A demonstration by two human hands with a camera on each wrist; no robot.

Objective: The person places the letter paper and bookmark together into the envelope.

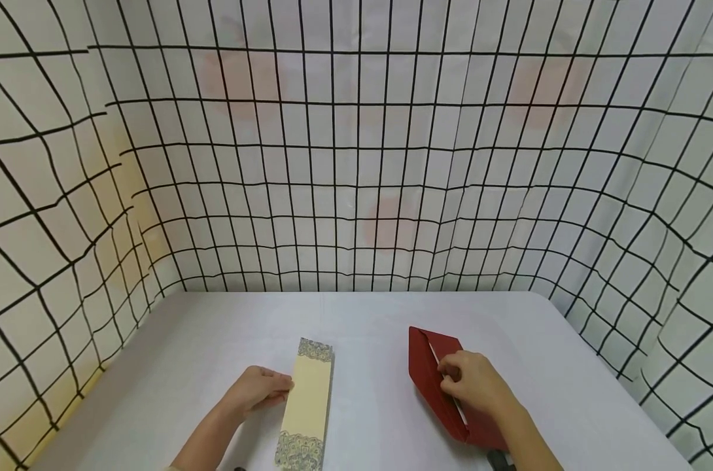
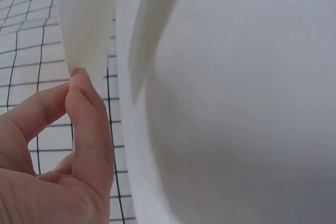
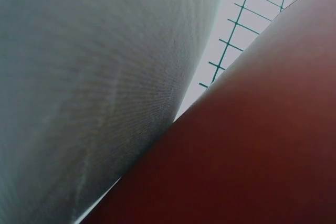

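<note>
In the head view, my left hand (image 1: 261, 387) pinches the left edge of a long cream card (image 1: 309, 396) with grey-blue lacy patterns at both ends. The left wrist view shows thumb and fingertip of the left hand (image 2: 79, 135) meeting on the edge of the pale card (image 2: 86, 19), seen nearly edge-on. On the right, my right hand (image 1: 474, 381) has curled fingers on a red envelope (image 1: 432, 379), pinching at its long opening, where a thin white edge shows. The envelope is tilted. Its red surface (image 3: 236, 150) fills much of the right wrist view; the right fingers are hidden there.
Both hands work above a white-covered table (image 1: 368, 347). Black grid netting (image 1: 356, 163) over white walls stands behind and at both sides. A small dark object (image 1: 498, 460) shows by the right wrist at the bottom edge.
</note>
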